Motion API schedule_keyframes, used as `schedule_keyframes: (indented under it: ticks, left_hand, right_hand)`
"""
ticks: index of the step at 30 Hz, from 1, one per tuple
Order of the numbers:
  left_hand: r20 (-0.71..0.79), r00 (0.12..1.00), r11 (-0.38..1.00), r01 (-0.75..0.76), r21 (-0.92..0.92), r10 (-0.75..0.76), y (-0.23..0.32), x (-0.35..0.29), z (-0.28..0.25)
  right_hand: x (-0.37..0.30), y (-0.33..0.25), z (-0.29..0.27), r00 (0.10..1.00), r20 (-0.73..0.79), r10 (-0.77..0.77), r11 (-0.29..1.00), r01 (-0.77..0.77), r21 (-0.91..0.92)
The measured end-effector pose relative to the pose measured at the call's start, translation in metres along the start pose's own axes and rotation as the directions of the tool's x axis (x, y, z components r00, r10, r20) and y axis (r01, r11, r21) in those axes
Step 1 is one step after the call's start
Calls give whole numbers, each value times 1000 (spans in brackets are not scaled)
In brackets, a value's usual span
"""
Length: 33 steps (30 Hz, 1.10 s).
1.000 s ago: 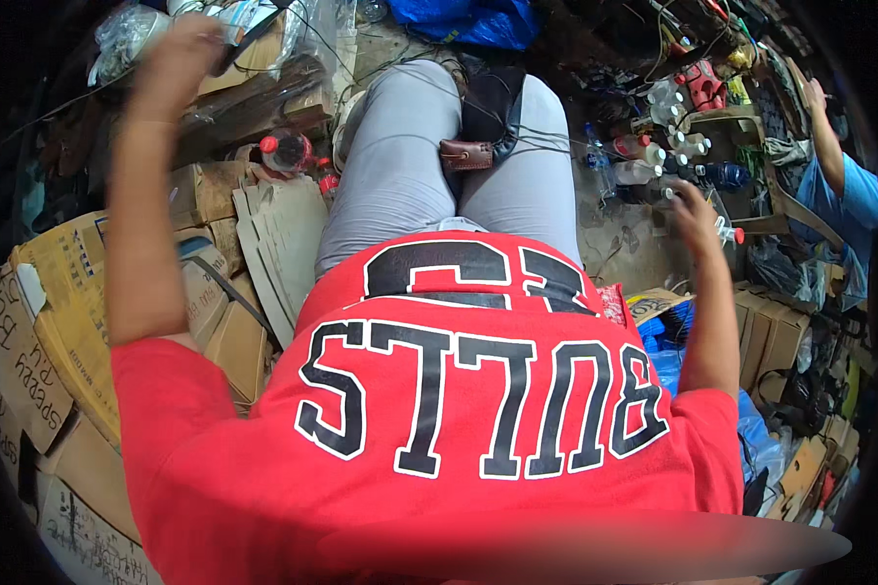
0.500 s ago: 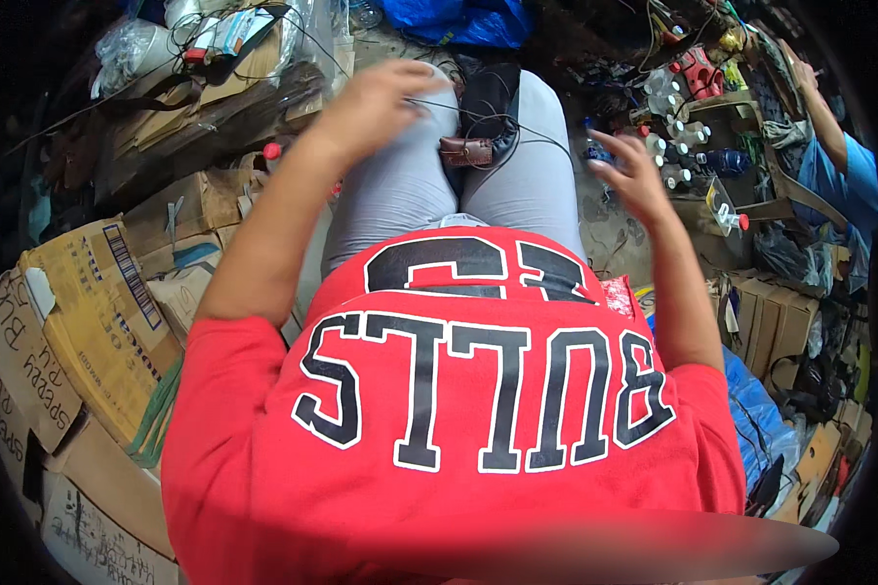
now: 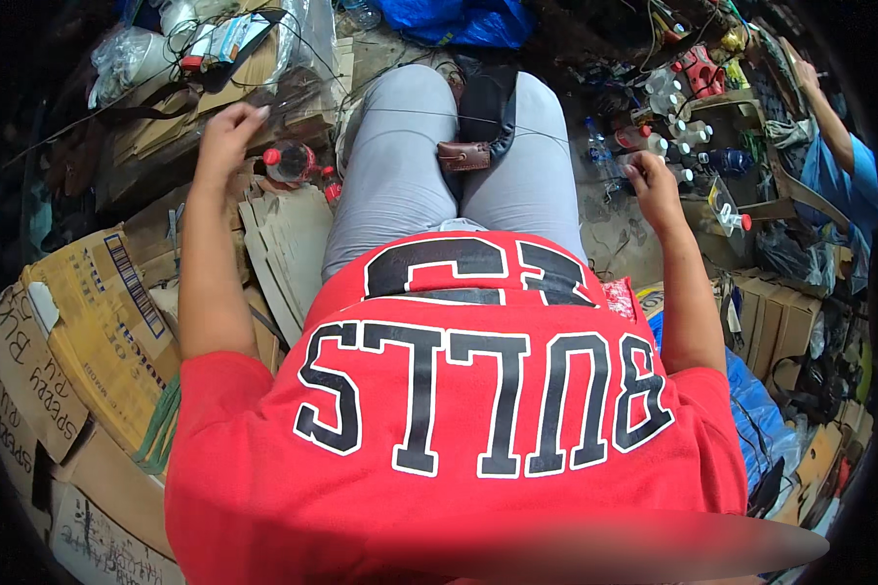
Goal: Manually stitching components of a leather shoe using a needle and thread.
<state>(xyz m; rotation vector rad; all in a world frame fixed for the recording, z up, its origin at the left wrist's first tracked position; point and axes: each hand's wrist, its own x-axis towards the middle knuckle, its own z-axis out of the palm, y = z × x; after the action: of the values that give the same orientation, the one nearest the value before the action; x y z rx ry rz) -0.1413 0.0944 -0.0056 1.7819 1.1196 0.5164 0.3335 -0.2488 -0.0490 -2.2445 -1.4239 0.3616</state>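
Observation:
Between my knees sits a dark shoe-like thing (image 3: 488, 102) with a brown leather piece (image 3: 463, 156) at its near end. A thin dark thread (image 3: 410, 111) runs nearly straight across my thighs, passing over it. My left hand (image 3: 226, 141) is out to the left above the cardboard, thumb and fingers pinched on the thread. On the right, beside the bottles, my right hand (image 3: 652, 185) is pinched too, with the thread leading toward it. The thread's ends at my fingertips are too fine to see clearly.
A dark cola bottle with red cap (image 3: 289, 161) stands by my left forearm. Several capped bottles (image 3: 693, 132) are grouped at right. Cardboard boxes (image 3: 98, 322) pile at left; blue plastic sheeting (image 3: 458, 21) lies ahead. Another person's arm (image 3: 829, 122) reaches in at far right.
My hands have moved apart, the left one outward to the left, the right one slightly outward and down. The loose loops of thread over my lap are drawn out straight. The right fingers have closed.

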Motion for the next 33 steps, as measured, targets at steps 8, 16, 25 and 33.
schedule_keyframes:
  ticks: [8,16,25,33]
  left_hand:
    - [-108,907,837,-323,441,407,68,2,87]
    - [575,704,711,-647,275,417,123,44,211]
    - [754,628,909,-404,105,192,121,62,215]
    - [828,515,899,-437,30,222,115,66,208]
  right_hand:
    - [23,6,0,996,66,64,973,-77,217]
    - [77,-105,27,954,123,-274,878,196,438]
    - [76,-112,29,915,237,-327,892,215,398]
    - [53,-123,34,939,91,-332,872,268,410]
